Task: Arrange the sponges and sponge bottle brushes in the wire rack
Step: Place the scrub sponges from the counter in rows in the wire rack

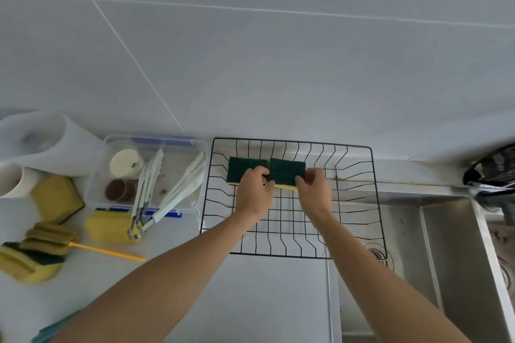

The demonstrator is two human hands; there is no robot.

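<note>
A black wire rack (359, 164) stands on the counter against the wall, partly over the sink. Two green-topped yellow sponges lie side by side at its far left: the left sponge (241, 168) and the right sponge (287, 171). My left hand (255, 191) grips the right sponge's left end, and my right hand (313, 189) grips its right end. On the counter to the left lie several more yellow sponges (57, 198) and a yellow-handled sponge bottle brush (108, 251).
A clear plastic container (184, 147) left of the rack holds white tongs and small round items. White cups (11, 181) stand at the far left. A steel sink (446, 245) lies to the right, under the rack's right side.
</note>
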